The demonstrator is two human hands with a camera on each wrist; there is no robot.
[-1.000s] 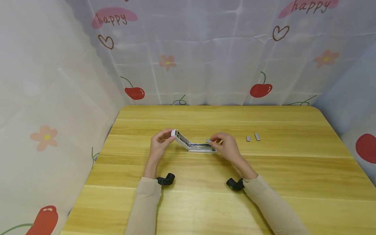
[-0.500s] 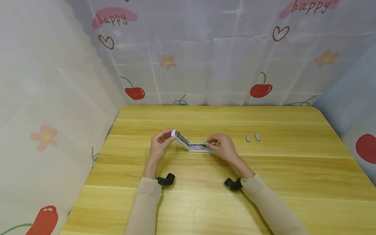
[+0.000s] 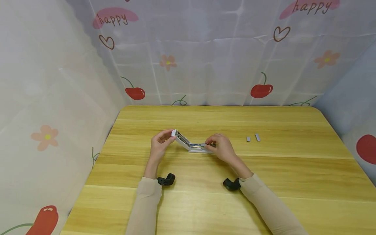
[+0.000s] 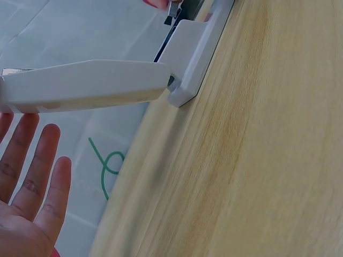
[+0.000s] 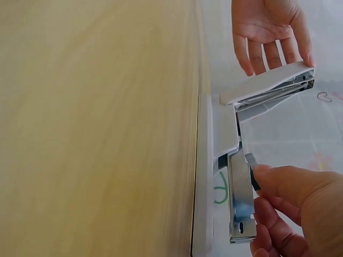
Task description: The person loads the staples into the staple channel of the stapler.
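Observation:
A white stapler (image 3: 181,140) lies on the table, its top arm swung up and its metal magazine (image 5: 241,195) exposed. My left hand (image 3: 159,143) holds the raised arm by its end, thumb against one side; in the left wrist view the other fingers (image 4: 33,160) extend below it. Between thumb and fingers, my right hand (image 3: 222,148) pinches a short grey strip of staples (image 5: 250,159). That strip is right at the magazine, close to the hinge half. Whether it sits inside the channel cannot be told, as the fingers hide most of it.
Two more grey staple strips (image 3: 248,139) lie on the wooden table (image 3: 194,202), right of my right hand. A black wrist camera (image 3: 166,179) juts inward from the left sleeve, another black camera (image 3: 231,184) from the right. A printed curtain (image 3: 202,71) hangs behind the table.
My right hand has shifted left along the magazine with the staple strip, which has also come down closer to the stapler. The left hand and raised arm have stayed put.

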